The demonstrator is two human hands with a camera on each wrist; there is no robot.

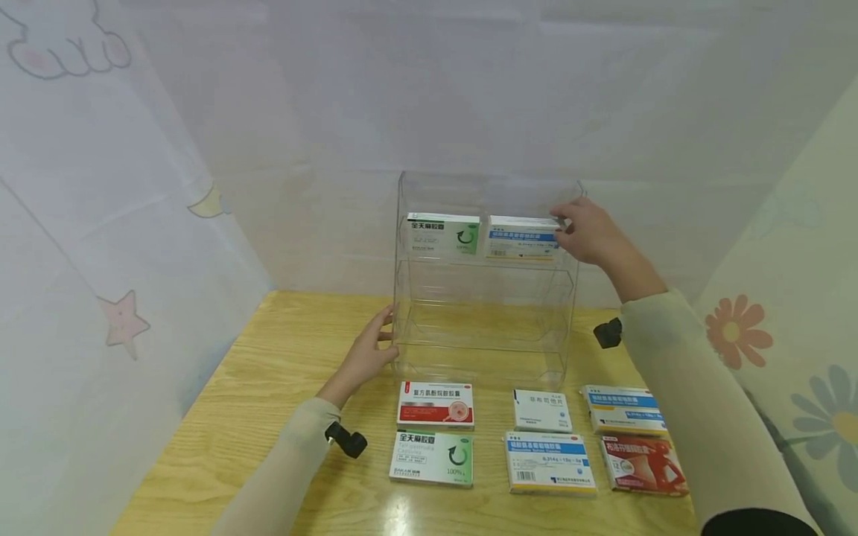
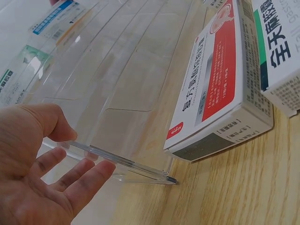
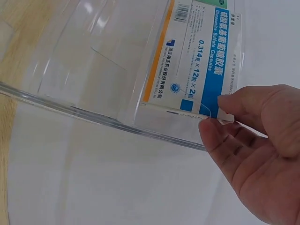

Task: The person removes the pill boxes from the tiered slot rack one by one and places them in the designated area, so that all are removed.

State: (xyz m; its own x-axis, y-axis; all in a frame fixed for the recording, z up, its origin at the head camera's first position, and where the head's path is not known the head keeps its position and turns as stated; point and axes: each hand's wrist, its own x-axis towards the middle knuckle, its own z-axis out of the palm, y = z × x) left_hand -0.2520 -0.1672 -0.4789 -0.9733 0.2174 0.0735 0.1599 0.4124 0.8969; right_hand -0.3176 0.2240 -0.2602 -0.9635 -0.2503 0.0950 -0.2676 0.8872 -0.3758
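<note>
A clear acrylic display rack (image 1: 485,324) with stepped tiers stands on the table. My left hand (image 1: 365,353) holds its left side panel, thumb on one side of the edge and fingers on the other, as the left wrist view shows. On the top tier sit a green-and-white medicine box (image 1: 442,234) and, to its right, a blue-and-white medicine box (image 1: 523,238) of glucosamine capsules. With thumb and fingertips, my right hand (image 1: 586,231) pinches the right end of that blue-and-white box (image 3: 197,61), near the rack's right side.
In front of the rack lie a red-and-white box (image 1: 436,406), another green-and-white box (image 1: 432,458), a small white box (image 1: 541,411), two more blue-and-white boxes (image 1: 550,463) (image 1: 625,409) and a red box (image 1: 643,465). Printed cloth (image 1: 322,112) hangs behind the wooden table (image 1: 268,372).
</note>
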